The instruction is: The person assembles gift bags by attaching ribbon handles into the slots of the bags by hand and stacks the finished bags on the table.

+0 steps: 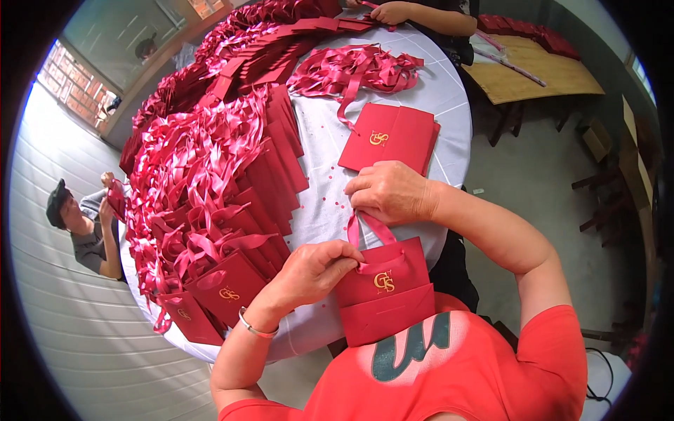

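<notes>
A small red paper gift bag (385, 293) with a gold emblem lies at the near edge of the round table (449, 91), against my chest. My left hand (312, 270) pinches the bag's top edge where a red ribbon handle (372, 228) enters it. My right hand (390, 191) is closed on the upper part of that same ribbon loop, just above the bag. A flat stack of red bags without ribbons (390, 137) lies just beyond my right hand.
A long overlapping row of finished red bags with ribbon handles (210, 203) fills the table's left side. Loose red ribbons (354, 70) are heaped at the far side. One person sits at the left (88, 231); another person's hand (393, 12) works at the far edge. A wooden table (533, 70) stands at the right.
</notes>
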